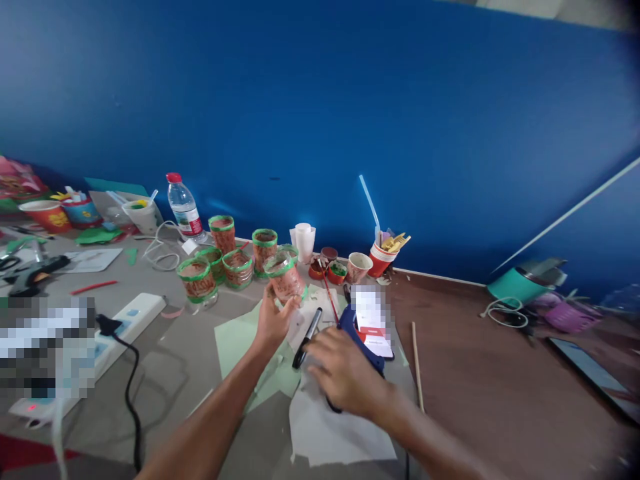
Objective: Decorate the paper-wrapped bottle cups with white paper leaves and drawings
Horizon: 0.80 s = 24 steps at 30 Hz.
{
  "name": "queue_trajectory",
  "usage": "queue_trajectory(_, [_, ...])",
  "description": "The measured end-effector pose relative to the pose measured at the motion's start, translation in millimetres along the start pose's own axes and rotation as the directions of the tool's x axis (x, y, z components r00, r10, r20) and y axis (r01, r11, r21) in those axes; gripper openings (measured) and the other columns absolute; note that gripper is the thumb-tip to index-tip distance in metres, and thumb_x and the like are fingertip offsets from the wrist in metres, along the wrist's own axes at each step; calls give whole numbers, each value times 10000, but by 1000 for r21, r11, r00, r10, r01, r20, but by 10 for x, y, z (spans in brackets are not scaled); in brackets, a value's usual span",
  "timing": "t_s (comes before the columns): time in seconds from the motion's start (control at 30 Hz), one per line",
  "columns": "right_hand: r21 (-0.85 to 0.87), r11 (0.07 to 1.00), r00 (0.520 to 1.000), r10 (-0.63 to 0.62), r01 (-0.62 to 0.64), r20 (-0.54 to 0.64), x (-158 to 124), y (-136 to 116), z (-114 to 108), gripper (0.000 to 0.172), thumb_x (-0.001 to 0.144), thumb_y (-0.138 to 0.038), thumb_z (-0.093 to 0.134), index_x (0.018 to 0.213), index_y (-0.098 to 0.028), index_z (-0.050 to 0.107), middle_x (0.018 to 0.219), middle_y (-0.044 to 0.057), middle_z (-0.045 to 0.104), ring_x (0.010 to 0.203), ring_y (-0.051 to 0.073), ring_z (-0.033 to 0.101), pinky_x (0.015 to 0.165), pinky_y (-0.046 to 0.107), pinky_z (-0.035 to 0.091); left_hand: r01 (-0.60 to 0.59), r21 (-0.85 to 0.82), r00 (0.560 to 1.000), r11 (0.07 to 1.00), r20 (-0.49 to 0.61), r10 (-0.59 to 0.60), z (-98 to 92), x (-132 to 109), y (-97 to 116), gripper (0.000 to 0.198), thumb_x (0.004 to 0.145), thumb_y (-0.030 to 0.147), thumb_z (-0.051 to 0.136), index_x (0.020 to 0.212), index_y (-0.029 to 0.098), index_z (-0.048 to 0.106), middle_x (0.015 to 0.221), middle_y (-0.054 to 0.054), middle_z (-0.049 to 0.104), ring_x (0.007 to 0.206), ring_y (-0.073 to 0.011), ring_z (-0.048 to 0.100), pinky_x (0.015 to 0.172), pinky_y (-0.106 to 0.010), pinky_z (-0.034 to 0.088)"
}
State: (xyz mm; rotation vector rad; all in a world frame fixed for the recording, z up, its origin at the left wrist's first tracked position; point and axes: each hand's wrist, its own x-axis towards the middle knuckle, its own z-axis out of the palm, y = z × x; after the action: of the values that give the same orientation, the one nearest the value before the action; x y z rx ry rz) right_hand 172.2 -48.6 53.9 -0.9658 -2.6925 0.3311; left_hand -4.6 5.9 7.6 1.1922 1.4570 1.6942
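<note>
My left hand [273, 320] is raised over the table and grips a clear plastic cup [285, 277] with a green rim and reddish-brown pattern, tilted. My right hand [345, 373] rests palm down, fingers curled, on a blue hot glue gun [360, 337] whose black nozzle [307, 337] points left over white paper [330, 433]. Several matching decorated cups [225, 263] stand in a cluster just behind the held one.
A water bottle [184, 208], paper cups with utensils [383, 257], small red pots [330, 270], a white power strip with black plug [125, 320], green paper sheets [235, 340], a thin wooden stick [416, 363], another glue gun [33, 273] far left, teal roll [515, 285] right.
</note>
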Motion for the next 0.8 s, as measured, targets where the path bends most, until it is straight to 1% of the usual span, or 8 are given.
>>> queue_trajectory(0.07, [-25,990,985,-134,137,106,147,-195,140,251,857,-301,592,1047,-145,649,1029,113,658,1020,268,542,939,399,432,-2,-12,1000,1000,-13,2,-15,8,30,457,724,406,672,1084,172,513,1019,-86,658,926,-226,631,833,-351,472])
queue_trajectory(0.17, [-63,980,970,-175,188,170,321,-320,350,386,829,-292,595,1169,-110,602,1161,150,622,1086,285,514,943,407,435,2,-8,1000,1000,-28,-3,-41,22,52,458,729,402,670,1099,181,516,1015,-77,661,901,-220,633,811,-342,477])
queue_trajectory(0.33, [-132,948,940,-256,290,224,462,-249,525,193,809,-232,585,952,-143,678,1023,120,659,984,279,560,846,404,468,18,-24,1000,1000,-23,-19,-48,34,42,457,732,403,663,1099,175,513,1006,-81,661,908,-223,629,815,-343,478])
queue_trajectory(0.5, [-170,894,905,-386,415,180,385,-285,470,55,782,-205,621,791,-172,663,838,85,666,869,262,574,797,393,456,5,-9,999,1000,-32,-5,-44,32,43,465,734,428,659,1099,178,515,1003,-81,664,910,-229,632,808,-351,485])
queue_trajectory(0.6, [-23,960,957,-276,279,83,272,-315,263,51,769,-193,616,785,-214,660,919,73,684,897,261,588,825,377,457,5,8,1000,1000,-24,-4,-39,37,1,447,736,419,662,1084,176,521,1022,-92,661,909,-229,633,818,-363,488])
queue_trajectory(0.67, [212,959,981,-195,188,14,206,-263,80,111,812,-178,558,794,-227,656,917,57,684,894,245,597,842,368,464,5,-28,1000,1000,-10,-6,-29,40,-44,451,734,413,667,1084,172,515,1034,-101,661,926,-232,636,836,-372,488])
queue_trajectory(0.73, [507,861,998,0,33,-66,167,-137,-101,157,863,-199,493,852,-230,646,886,52,676,881,231,603,827,366,477,-2,-38,1000,999,11,2,-14,34,-83,454,737,409,666,1090,168,514,1044,-106,664,959,-241,636,861,-381,481])
queue_trajectory(0.8, [770,636,954,256,-43,-158,159,38,-264,157,890,-300,489,867,-217,620,823,37,647,782,197,591,753,344,483,-16,-5,998,1000,68,16,1,14,-101,460,738,409,662,1101,164,522,1073,-114,662,994,-252,630,881,-390,472])
